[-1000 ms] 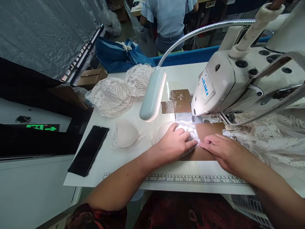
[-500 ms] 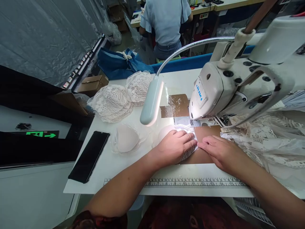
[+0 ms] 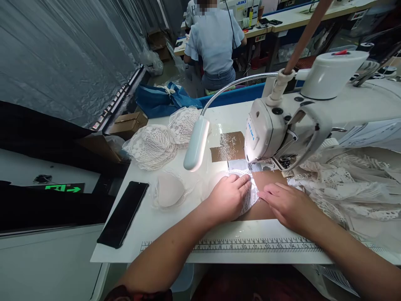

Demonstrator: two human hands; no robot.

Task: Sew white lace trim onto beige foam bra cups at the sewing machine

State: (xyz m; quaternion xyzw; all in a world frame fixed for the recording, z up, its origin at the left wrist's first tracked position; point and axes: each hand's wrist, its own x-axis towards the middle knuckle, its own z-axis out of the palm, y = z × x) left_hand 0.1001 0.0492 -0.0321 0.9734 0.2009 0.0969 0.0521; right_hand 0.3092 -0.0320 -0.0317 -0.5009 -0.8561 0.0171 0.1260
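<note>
A white lace bra cup [image 3: 251, 200] lies under the head of the white sewing machine [image 3: 266, 129], close to the needle area. Across its left part rests my left hand [image 3: 230, 195], palm down, fingers laid on the lace and fingertips just in front of the presser foot. My right hand [image 3: 283, 205] pinches the cup's right edge between thumb and forefinger. Beneath the lace is a brown taped patch [image 3: 269, 184] on the table. A pale padded cup [image 3: 216, 180] joins the work on the left, partly covered by my left hand.
Another padded cup [image 3: 169, 190] and a black phone [image 3: 123, 214] lie left. Lace cups [image 3: 152, 146] are piled behind them. A lamp [image 3: 196, 144] hangs over the table; white lace fabric [image 3: 347, 184] is heaped right. A ruler strip [image 3: 238, 246] runs along the front. A person [image 3: 214, 46] sits beyond.
My left hand has slid away from my right hand, toward the needle, so more lace shows between them. The right hand stays at the cup's edge. The camera view has shifted.
</note>
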